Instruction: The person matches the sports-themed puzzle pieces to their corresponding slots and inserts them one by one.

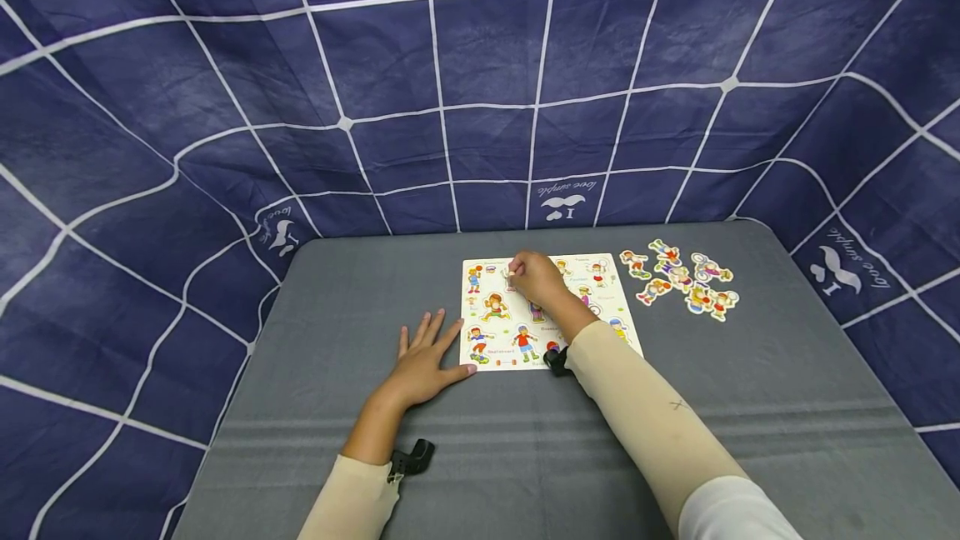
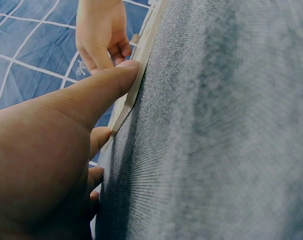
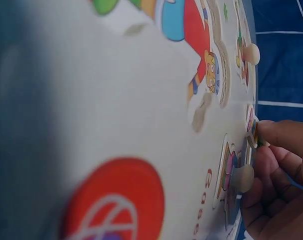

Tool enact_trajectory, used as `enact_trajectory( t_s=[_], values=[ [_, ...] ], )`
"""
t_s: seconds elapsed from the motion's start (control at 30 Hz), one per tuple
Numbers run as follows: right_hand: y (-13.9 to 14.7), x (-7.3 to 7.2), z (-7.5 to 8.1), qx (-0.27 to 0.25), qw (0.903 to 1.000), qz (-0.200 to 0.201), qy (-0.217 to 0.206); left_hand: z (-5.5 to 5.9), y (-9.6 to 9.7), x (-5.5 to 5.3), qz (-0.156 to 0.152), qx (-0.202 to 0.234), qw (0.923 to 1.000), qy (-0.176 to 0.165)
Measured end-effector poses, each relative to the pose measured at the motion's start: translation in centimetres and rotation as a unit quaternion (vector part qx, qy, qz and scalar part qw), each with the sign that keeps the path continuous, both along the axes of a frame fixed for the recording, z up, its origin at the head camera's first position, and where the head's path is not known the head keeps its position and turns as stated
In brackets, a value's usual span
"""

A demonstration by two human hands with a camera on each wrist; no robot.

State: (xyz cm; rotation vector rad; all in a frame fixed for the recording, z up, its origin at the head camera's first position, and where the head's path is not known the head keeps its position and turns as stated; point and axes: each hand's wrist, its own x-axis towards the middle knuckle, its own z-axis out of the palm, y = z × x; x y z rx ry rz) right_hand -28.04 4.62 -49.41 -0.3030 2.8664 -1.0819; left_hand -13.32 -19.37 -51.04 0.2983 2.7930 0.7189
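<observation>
A white wooden knob puzzle board (image 1: 498, 343) with pictures of children at sports lies on the grey table. My left hand (image 1: 420, 372) rests with spread fingers beside its left edge. In the left wrist view the thumb (image 2: 114, 77) touches the edge of the board (image 2: 147, 45). Over the board's upper middle, my right hand (image 1: 538, 280) pinches a small puzzle piece (image 3: 252, 132) between thumb and fingers. Part of that piece is hidden by the fingers. Nearby, a seated piece's pale knob (image 3: 243, 178) stands up from the board.
Several loose cut-out figure pieces (image 1: 678, 277) lie in a cluster to the right of the board, some overlapping. The grey cloth table (image 1: 360, 298) reaches back to a dark blue curtain (image 1: 487, 148) with white grid lines, which also hangs at both sides.
</observation>
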Motion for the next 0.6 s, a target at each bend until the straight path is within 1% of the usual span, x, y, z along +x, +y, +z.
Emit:
enact_trajectory(
  t_s=[0.2,0.37,0.47,0.6],
  values=[
    [-0.08,-0.19,-0.06,0.010,0.9997,0.009,-0.022,-0.10,-0.06,-0.09,0.000,-0.004,1.0000,0.002],
    [-0.13,-0.19,0.03,0.019,0.9992,0.019,-0.030,-0.12,-0.08,-0.07,0.001,-0.002,1.0000,0.002],
    [-0.07,-0.16,-0.03,0.024,0.9991,0.017,-0.031,-0.09,-0.05,-0.05,0.001,-0.003,1.0000,0.001],
    [-0.01,-0.15,-0.09,0.017,0.9990,0.008,-0.041,-0.13,-0.01,-0.07,0.000,-0.004,1.0000,0.003]
  ],
)
